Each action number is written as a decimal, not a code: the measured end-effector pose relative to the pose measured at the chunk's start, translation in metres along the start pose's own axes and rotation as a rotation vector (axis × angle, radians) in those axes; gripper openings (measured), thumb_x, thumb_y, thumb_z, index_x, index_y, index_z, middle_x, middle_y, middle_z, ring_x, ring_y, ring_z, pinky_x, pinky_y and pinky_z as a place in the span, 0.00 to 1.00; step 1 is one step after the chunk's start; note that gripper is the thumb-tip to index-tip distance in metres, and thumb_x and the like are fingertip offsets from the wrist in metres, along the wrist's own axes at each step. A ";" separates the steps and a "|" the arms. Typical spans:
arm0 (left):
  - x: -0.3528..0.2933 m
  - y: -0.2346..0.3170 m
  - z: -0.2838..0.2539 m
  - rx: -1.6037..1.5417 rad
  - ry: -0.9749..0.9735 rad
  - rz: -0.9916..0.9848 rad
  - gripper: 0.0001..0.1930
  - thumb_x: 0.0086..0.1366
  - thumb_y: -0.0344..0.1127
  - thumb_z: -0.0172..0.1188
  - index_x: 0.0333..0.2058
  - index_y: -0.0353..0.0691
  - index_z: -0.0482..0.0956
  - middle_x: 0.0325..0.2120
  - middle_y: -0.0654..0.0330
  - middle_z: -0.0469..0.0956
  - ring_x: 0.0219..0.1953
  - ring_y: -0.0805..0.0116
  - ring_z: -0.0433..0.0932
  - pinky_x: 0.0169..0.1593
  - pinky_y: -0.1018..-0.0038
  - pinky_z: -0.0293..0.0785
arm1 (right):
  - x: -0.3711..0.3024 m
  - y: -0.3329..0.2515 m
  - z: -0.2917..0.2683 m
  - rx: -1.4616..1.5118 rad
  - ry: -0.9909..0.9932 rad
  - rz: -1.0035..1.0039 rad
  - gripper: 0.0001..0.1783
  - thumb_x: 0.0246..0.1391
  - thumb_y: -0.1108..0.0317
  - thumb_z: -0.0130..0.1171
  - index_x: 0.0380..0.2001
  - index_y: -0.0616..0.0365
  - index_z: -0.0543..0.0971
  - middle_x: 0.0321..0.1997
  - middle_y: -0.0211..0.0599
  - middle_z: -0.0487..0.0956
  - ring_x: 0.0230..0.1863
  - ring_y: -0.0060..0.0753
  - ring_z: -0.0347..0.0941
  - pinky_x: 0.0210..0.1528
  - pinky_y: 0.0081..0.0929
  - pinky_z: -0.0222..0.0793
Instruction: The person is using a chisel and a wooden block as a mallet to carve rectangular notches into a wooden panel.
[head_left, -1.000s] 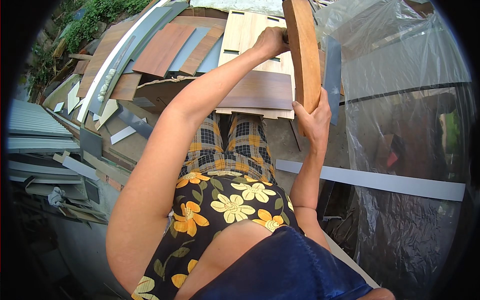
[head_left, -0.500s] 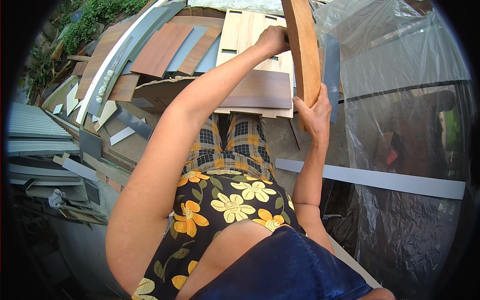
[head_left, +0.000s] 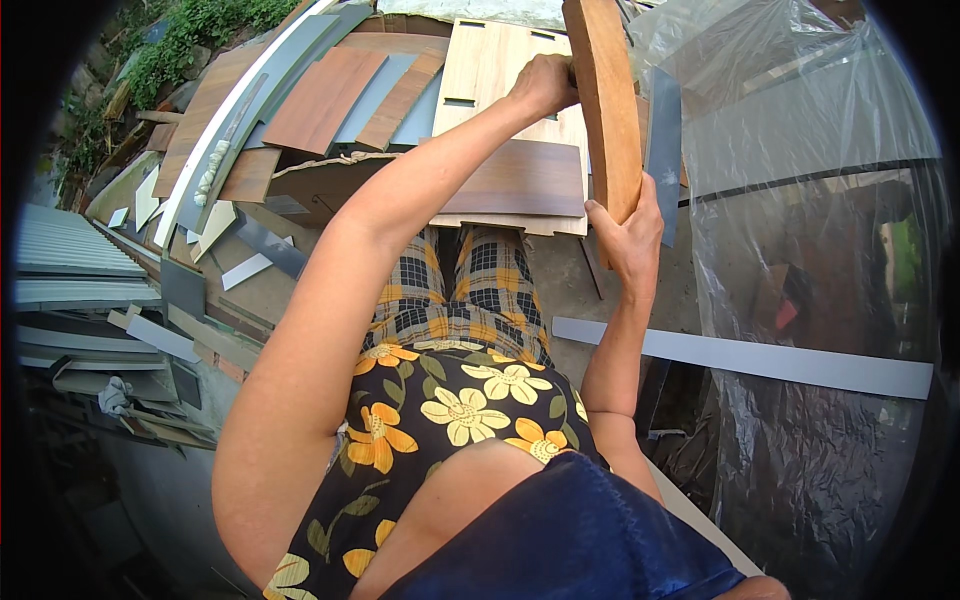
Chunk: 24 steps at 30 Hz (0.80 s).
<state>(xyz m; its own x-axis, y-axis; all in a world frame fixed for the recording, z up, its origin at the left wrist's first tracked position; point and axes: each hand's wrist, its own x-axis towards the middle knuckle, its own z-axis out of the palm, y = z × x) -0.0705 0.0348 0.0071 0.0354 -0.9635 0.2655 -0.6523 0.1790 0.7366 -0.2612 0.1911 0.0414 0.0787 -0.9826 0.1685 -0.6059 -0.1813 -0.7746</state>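
Wooden beam point(head_left: 608, 110) at the right edge of the pale slotted panel point(head_left: 485, 70), clasped by the right hand point(head_left: 632, 235)

The beam's long axis runs roughly away from the body, alongside the slotted panel's right edge, and its far end passes out of view. The right hand is at the near end, by the panel's near right corner: its grip is closed on the beam, thumb on the left face, fingers wrapping the right side. The left hand point(head_left: 545, 86), above the panel's far right part, is up against the beam's left side, so the beam lies directly to its right. Its fingers are curled, but their tips are hidden; whether that grip pinches the beam or a dark object there, I cannot tell.

A brown wood-grain board point(head_left: 520, 180) lies across the panel's near end, below the left forearm. Left of the panel are a reddish-brown board point(head_left: 325, 100) and a narrow brown plank point(head_left: 400, 100). To the panel's right, just past the beam, a dark grey board point(head_left: 662, 150) crowds the right hand; clear plastic sheeting point(head_left: 780, 130) hangs farther right. Nearer the body than the panel, and to its right, is 1 long white strip point(head_left: 760, 360).
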 end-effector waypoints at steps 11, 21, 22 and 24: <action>0.002 -0.007 0.011 0.054 0.055 0.078 0.16 0.50 0.47 0.70 0.31 0.43 0.84 0.29 0.56 0.83 0.35 0.55 0.82 0.41 0.66 0.78 | 0.000 0.000 0.000 -0.016 0.055 -0.066 0.34 0.38 0.62 0.67 0.50 0.64 0.69 0.36 0.54 0.80 0.37 0.53 0.79 0.43 0.40 0.72; 0.007 0.000 0.012 0.059 0.038 0.054 0.16 0.50 0.49 0.69 0.31 0.42 0.84 0.30 0.54 0.83 0.35 0.53 0.82 0.41 0.64 0.78 | 0.010 0.000 -0.002 -0.134 -0.011 0.042 0.35 0.38 0.61 0.66 0.51 0.63 0.70 0.37 0.50 0.79 0.37 0.43 0.77 0.44 0.36 0.72; 0.008 0.002 0.012 0.140 0.025 0.038 0.16 0.51 0.49 0.69 0.31 0.42 0.84 0.31 0.54 0.83 0.35 0.53 0.82 0.41 0.64 0.78 | 0.010 -0.003 -0.006 -0.107 -0.023 0.061 0.34 0.38 0.61 0.66 0.51 0.63 0.70 0.37 0.50 0.79 0.36 0.43 0.77 0.44 0.36 0.72; 0.007 0.000 0.011 0.129 0.018 0.043 0.16 0.51 0.49 0.68 0.31 0.42 0.84 0.30 0.53 0.83 0.36 0.52 0.82 0.42 0.63 0.78 | 0.010 -0.003 -0.008 -0.079 -0.032 0.078 0.34 0.38 0.61 0.65 0.50 0.63 0.70 0.36 0.50 0.78 0.36 0.44 0.77 0.43 0.36 0.72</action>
<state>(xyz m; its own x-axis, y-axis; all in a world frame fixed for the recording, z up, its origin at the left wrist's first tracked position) -0.0786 0.0256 0.0026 0.0178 -0.9515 0.3070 -0.7453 0.1920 0.6384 -0.2645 0.1824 0.0504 0.0533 -0.9946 0.0886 -0.6717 -0.1014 -0.7339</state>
